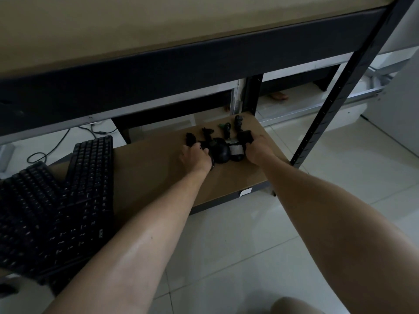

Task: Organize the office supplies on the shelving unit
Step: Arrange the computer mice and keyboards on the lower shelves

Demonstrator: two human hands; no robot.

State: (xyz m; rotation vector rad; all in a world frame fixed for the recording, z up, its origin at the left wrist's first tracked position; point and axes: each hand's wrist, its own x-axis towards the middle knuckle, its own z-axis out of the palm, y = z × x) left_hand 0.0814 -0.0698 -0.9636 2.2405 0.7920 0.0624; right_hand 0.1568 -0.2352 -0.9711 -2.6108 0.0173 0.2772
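Note:
A cluster of small black items lies on the right part of the low brown shelf board (154, 168): a round black mouse (221, 150), a second mouse with a pale strip (235, 151), and several cable plugs or adapters (238, 121) behind them. My left hand (195, 156) curls its fingers on a black item at the left of the cluster, beside a small black piece (190, 138). My right hand (257, 150) grips a black block-shaped item (246, 137) at the cluster's right. Details of the items are dim.
Several black keyboards (68, 200) overlap on the left part of the same shelf. An upper shelf (158, 37) with a dark beam hangs overhead. A black upright post (335, 96) stands at the right. White floor tiles (317, 211) and loose cables (56, 141) surround the unit.

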